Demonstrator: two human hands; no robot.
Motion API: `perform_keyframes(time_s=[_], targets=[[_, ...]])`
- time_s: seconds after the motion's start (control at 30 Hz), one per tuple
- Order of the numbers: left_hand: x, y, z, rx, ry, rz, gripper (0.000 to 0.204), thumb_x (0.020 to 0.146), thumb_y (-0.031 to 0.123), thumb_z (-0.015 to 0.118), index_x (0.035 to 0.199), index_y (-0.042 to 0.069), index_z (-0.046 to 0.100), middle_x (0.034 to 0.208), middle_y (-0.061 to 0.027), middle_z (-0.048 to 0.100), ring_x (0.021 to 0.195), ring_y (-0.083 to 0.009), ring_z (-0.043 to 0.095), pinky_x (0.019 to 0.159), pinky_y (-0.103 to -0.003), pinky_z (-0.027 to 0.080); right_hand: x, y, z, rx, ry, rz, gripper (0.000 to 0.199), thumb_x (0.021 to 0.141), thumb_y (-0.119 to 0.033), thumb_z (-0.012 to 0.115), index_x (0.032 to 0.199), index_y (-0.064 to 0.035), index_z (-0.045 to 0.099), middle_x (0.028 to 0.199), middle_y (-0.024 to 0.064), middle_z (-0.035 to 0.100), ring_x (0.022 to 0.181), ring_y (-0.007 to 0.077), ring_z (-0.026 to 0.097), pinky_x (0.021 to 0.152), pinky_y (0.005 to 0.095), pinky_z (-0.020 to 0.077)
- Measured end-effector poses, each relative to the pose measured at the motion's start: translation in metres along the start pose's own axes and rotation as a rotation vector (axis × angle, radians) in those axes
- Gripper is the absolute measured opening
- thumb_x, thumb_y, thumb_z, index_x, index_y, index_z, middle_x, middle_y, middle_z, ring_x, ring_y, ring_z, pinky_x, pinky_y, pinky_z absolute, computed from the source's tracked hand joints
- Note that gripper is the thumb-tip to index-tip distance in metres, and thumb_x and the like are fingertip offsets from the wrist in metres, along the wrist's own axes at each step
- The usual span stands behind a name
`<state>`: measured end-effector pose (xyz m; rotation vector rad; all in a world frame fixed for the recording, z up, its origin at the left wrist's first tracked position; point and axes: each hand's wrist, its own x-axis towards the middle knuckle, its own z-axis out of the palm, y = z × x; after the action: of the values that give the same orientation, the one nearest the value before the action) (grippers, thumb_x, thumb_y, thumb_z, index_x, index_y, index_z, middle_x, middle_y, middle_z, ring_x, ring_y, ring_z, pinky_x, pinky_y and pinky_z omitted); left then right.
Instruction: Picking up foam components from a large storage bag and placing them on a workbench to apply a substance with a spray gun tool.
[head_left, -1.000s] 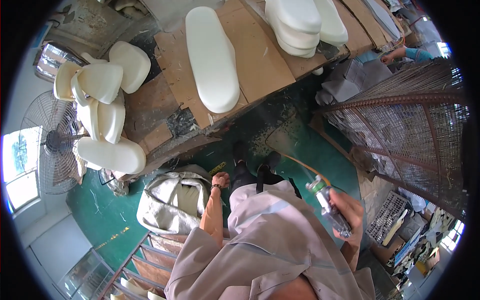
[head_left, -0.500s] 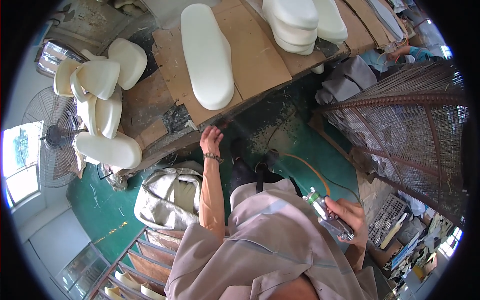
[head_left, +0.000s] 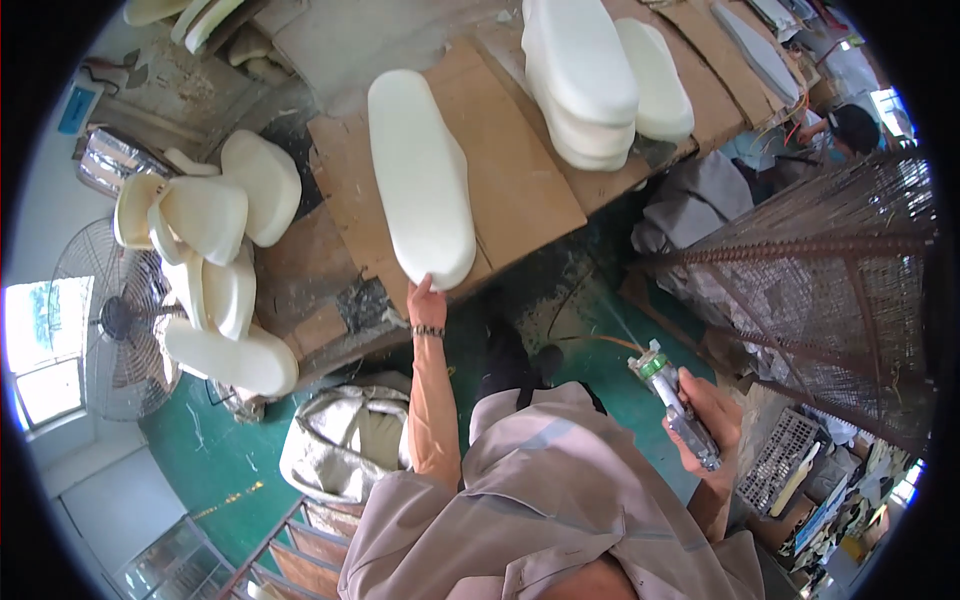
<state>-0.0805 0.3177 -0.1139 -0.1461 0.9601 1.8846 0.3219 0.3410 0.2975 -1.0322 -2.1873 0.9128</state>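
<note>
With my left hand (head_left: 427,298) gripping the foam pad's (head_left: 420,175) overhanging end and right hand (head_left: 712,418) clutching the spray gun (head_left: 676,405), I feared the pad might slide off the surface (head_left: 525,185).

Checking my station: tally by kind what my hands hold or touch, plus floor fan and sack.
Long white foam pad, touched by left hand: 1
Grey spray gun, in right hand: 1
Round wire-guard fan: 1
Pale fabric sack: 1
Total: 4

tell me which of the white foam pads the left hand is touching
The long white foam pad lying alone on the cardboard sheet; the left hand grips its near end. The others sit in stacks away from the hand.
</note>
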Motion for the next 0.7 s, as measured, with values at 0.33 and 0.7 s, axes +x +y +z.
perform_keyframes(time_s=[0.33,0.7], targets=[[0.025,0.045,0.133,0.030,-0.200,0.029,0.079,0.079,0.001,0.073,0.149,0.008,0.036,0.143,-0.0095,0.051,0.131,-0.0278,0.050,0.110,-0.045,0.045,0.090,0.012,0.025,0.077,-0.003,0.049,0.065,0.076,-0.026,0.067,0.131,0.0072,0.057,0.091,0.0186,0.066,0.077,0.0300,0.067,0.067,0.0365,0.0525],[0.301,0.050,0.345,0.123,-0.510,0.100,0.073,0.080,-0.009,0.068,0.145,0.006,0.040,0.140,-0.0103,0.053,0.129,-0.0272,0.051,0.109,-0.045,0.044,0.105,0.008,0.039,-0.079,0.001,0.290,0.081,0.061,0.003,0.073,0.140,-0.0029,0.054,0.098,0.0166,0.068,0.082,0.0334,0.067,0.072,0.0399,0.0542]])
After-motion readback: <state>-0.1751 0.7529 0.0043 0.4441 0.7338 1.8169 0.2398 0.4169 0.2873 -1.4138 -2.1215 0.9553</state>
